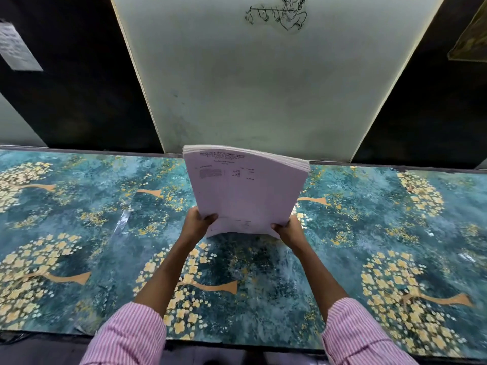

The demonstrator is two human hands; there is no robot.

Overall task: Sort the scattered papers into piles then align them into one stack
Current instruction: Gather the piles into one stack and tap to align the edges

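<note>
A thick stack of pale printed papers (245, 191) is held up above the table, tilted away from me, its top sheets bowed and slightly fanned at the upper right corner. My left hand (199, 222) grips the stack's lower left corner, thumb on the front sheet. My right hand (288, 230) grips the lower right corner the same way. The bottom edge hangs just above the table (79, 206), which is covered in a blue-green cloth with yellow flower trees.
A pale wall panel (263, 88) with a line drawing near its top rises behind the table, between dark panels. A paper notice (15, 48) hangs at the upper left. The table's near edge runs along the bottom of the view.
</note>
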